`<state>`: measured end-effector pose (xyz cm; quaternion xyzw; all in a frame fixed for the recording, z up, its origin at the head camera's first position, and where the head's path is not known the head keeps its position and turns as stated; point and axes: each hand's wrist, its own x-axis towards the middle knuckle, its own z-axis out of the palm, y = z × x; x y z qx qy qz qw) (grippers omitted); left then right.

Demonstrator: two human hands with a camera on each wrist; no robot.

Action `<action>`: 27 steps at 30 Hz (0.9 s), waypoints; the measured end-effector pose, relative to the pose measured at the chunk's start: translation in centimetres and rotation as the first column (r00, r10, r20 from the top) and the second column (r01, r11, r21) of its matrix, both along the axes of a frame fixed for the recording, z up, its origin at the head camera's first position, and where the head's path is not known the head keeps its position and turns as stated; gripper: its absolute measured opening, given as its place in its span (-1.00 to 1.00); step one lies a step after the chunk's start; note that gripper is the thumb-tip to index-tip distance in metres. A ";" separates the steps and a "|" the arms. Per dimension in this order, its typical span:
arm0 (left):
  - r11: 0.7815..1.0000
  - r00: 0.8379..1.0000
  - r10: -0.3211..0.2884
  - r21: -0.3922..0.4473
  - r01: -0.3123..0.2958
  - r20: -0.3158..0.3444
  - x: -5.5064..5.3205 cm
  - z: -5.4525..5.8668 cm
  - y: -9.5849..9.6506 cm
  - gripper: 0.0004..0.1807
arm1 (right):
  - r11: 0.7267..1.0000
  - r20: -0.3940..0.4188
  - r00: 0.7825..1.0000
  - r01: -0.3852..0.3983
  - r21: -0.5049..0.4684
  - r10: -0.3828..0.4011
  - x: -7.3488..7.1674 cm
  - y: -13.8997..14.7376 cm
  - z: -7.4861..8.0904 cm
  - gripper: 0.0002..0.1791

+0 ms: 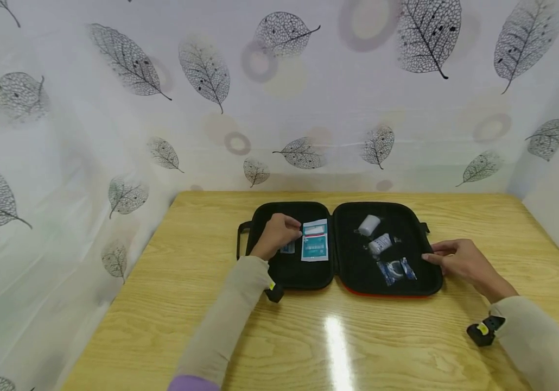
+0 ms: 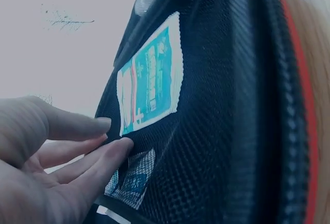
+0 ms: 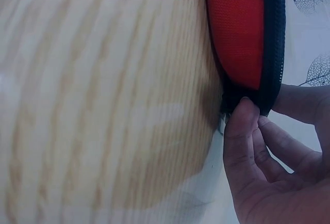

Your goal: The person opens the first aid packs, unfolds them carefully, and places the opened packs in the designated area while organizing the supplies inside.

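A black-lined zip case (image 1: 382,277) with a red outer shell lies unfolded on the table. My left hand (image 1: 277,235) is over its left half, fingertips by the left edge of a white-and-teal packet (image 1: 315,247). In the left wrist view, a gap shows between the thumb and the fingers, and the packet (image 2: 152,79) lies on black mesh beside them. Another small packet (image 2: 135,180) sits under the mesh below the fingers. My right hand (image 1: 462,263) grips the case's right rim; the right wrist view has the red side (image 3: 237,33) above its fingers.
The right half holds a white roll (image 1: 369,225), a wrapped white bundle (image 1: 380,244) and blue-and-clear packets (image 1: 395,271). A carry handle (image 1: 243,239) sticks out at the case's left. Behind the wooden table (image 1: 162,326) hangs a leaf-patterned sheet (image 1: 309,108).
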<state>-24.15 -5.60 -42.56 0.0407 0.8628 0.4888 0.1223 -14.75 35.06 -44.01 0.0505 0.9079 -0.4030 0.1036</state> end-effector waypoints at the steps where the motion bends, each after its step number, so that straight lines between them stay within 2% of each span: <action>1: 1.000 1.000 0.009 0.012 -0.009 0.012 0.0 0.0 0.1 -0.77 | 1.000 0.001 1.000 -0.001 0.000 0.001 0.0 0.0 0.0 -0.20; 8: 0.992 0.993 0.042 0.114 -0.054 0.110 -0.4 -0.2 0.2 -0.77 | 1.000 -0.005 1.000 0.000 0.011 0.000 0.0 0.0 0.1 -0.21; 13: 0.981 0.986 0.070 0.167 -0.095 0.150 -0.5 -0.5 0.2 -0.75 | 1.000 -0.018 1.000 -0.002 0.017 0.002 0.1 -0.1 0.0 -0.23; 20: 0.964 0.980 0.095 0.230 -0.135 0.176 -0.6 -0.8 0.1 -0.75 | 1.000 -0.010 1.000 -0.003 0.025 0.003 0.2 -0.2 0.1 -0.22; 27: 0.932 0.979 0.104 0.326 -0.157 0.173 -0.6 -0.9 -0.1 -0.75 | 1.000 -0.026 1.000 -0.002 0.026 0.003 0.2 -0.2 0.1 -0.23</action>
